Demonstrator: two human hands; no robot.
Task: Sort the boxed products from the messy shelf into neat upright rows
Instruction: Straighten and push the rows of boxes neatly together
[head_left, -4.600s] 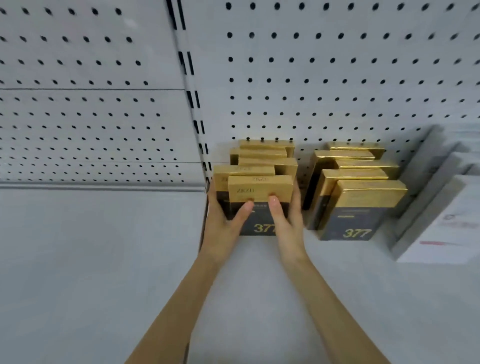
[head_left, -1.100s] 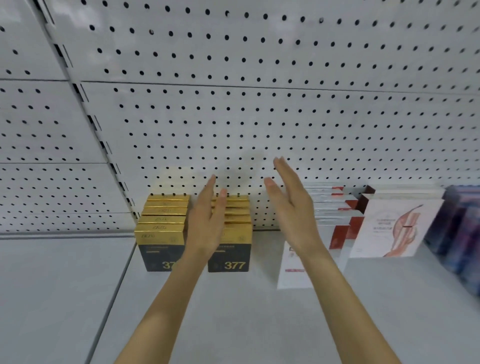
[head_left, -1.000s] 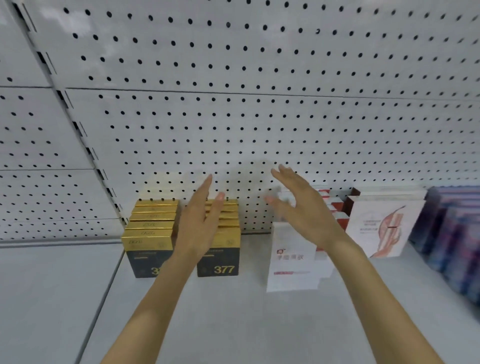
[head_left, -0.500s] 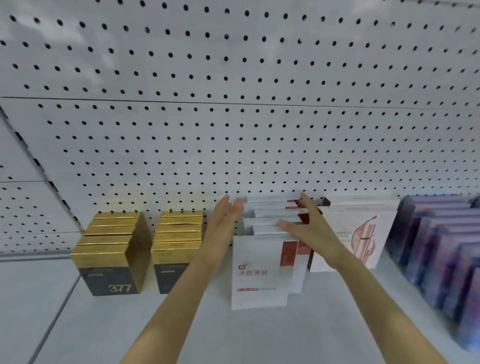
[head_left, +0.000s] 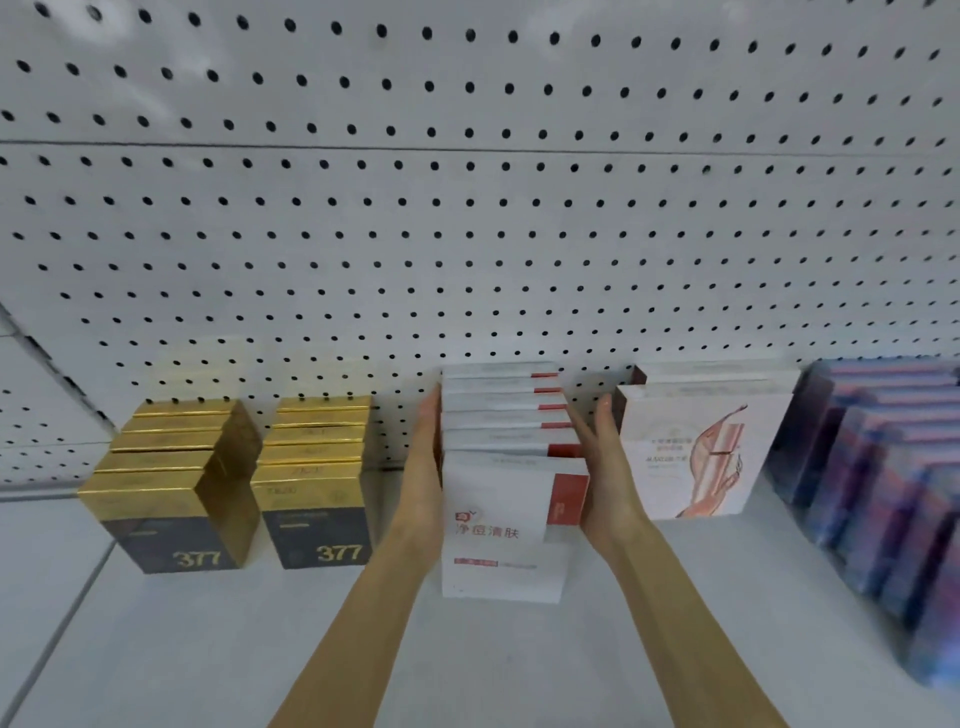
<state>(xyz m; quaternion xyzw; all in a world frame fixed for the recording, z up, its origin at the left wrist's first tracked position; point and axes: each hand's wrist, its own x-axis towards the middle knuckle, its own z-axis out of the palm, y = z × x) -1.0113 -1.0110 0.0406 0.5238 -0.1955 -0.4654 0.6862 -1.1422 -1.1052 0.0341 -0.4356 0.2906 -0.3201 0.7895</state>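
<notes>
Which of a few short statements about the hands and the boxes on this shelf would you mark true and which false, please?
1. The left hand and the right hand lie flat against opposite sides of the row of white-and-red boxes. True.
2. Two rows of gold-topped boxes stand to the left of that row. True.
3. The right hand grips a gold-topped box. False: it touches only the right side of the white-and-red boxes.
4. The rows at the far left are purple. False: those are gold-topped; the purple boxes stand at the far right.
5. The front white-and-red box lies flat on the shelf. False: it stands upright.
</notes>
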